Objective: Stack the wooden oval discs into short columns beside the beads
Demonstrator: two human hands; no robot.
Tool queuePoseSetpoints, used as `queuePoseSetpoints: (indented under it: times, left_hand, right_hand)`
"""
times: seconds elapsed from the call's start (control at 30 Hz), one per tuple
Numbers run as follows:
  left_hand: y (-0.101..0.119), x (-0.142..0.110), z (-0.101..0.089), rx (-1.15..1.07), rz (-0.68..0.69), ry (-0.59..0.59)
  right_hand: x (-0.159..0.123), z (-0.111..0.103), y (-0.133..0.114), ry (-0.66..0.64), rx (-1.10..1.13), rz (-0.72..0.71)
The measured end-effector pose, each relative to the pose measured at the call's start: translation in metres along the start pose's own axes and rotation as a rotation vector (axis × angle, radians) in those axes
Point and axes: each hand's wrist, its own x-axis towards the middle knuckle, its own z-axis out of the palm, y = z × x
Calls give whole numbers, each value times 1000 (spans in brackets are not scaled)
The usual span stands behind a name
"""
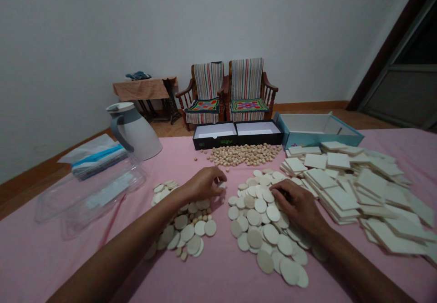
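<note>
Premises were residential, evidenced by two wooden armchairs (232, 91), a cloth-covered side table (145, 88) and a thermal jug (136, 132).

Your larger heap of pale wooden discs (261, 230) lies flat at about 12 o'clock, the discs overlapping loosely in a single spreading layer, with some of the biggest at its near edge. A smaller heap of matching discs (186, 225) sits at 11 o'clock, well apart from it, with a gap between them. A few small round wooden pieces (183, 256) lie on and beside that smaller heap. Farther out at 12 o'clock, many more of these small pieces (242, 154) form a long, loose band.
</note>
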Motion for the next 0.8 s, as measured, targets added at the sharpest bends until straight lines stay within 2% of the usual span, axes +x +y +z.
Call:
queuePoseSetpoints:
  times: [0.07, 0.13, 0.3, 0.5, 0.57, 0.73, 0.8]
  left_hand:
    - [6, 1, -1, -176, 63, 12]
    - [9, 0, -1, -213, 78, 14]
    - [9, -7, 7, -20, 27, -185]
    - [5, -3, 17, 125, 28, -202]
    - [-2, 6, 14, 144, -13, -146]
    - [-23, 29, -1, 223, -161, 175]
    - [-29, 29, -9, 236, -191, 219]
  right_hand:
    - [0, 0, 0, -3, 2, 2]
    - [0, 1, 1, 1, 7, 3]
    - [-1, 2, 2, 8, 14, -5]
    - [0, 2, 1, 20, 8, -16]
    - [0, 2, 1, 16, 10, -20]
    - [0, 1, 2, 7, 9, -25]
    - [0, 1, 1, 1, 13, -25]
